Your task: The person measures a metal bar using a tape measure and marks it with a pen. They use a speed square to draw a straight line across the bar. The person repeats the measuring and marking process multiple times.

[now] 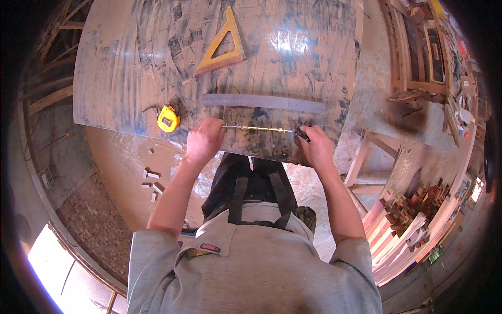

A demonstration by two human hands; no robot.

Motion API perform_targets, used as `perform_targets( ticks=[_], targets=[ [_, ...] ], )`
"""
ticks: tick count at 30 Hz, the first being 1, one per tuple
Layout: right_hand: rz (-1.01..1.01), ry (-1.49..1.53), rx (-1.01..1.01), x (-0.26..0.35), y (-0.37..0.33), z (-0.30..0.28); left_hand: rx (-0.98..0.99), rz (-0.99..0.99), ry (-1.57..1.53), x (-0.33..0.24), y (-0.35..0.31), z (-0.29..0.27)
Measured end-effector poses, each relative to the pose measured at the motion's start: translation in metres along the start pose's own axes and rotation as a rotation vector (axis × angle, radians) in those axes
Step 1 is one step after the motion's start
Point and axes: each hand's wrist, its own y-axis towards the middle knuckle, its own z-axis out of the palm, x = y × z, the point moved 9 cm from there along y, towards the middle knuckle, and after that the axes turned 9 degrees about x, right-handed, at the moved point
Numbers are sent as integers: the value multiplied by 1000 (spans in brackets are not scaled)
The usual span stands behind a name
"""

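Observation:
Both my hands are closed at opposite ends of a thin metal rod [260,129] with brass-coloured fittings along its shaft. It lies level over the near part of the table [282,68]. My left hand [205,137] wraps round its left end, which the fingers hide. At the other end, my right hand [317,146] grips a short black handle. A long narrow wooden strip [264,102] lies flat just beyond the rod. To the left of my left hand is a yellow tape measure [168,120]. The exact kind of rod tool is too small to tell.
A yellow triangular set square [215,51] rests farther back on the dusty, dark-streaked table. Small wood offcuts [152,174] lie on the floor at left. Boards and stacked wood pieces [413,214] stand at lower right, near a wooden frame [361,162].

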Motion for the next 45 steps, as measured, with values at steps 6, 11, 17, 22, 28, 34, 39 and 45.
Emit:
perform_targets(
  ticks=[6, 11, 17, 22, 28, 34, 39, 45],
  targets=[
    [-54, 34, -85, 14, 15, -25, -106, 39, -13, -5, 22, -43],
    [-50, 50, -137, 18, 32, -35, -174, 70, 13, -6, 38, -53],
    [-32, 50, -157, 10, 37, -33, -187, 55, 34, -4, 45, -48],
    [-6, 45, -149, 12, 40, -35, -184, 58, 37, -4, 49, -47],
    [-12, 38, -148, 13, 41, -38, -155, 52, 39, -6, 52, -48],
    [-23, 40, -147, 16, 43, -40, -163, 51, 48, -5, 52, -48],
    [-34, 36, -143, 14, 44, -39, -153, 49, 42, -6, 52, -48],
    [-32, 16, -143, 10, 44, -36, -150, 53, 42, -5, 53, -46]
  ],
)
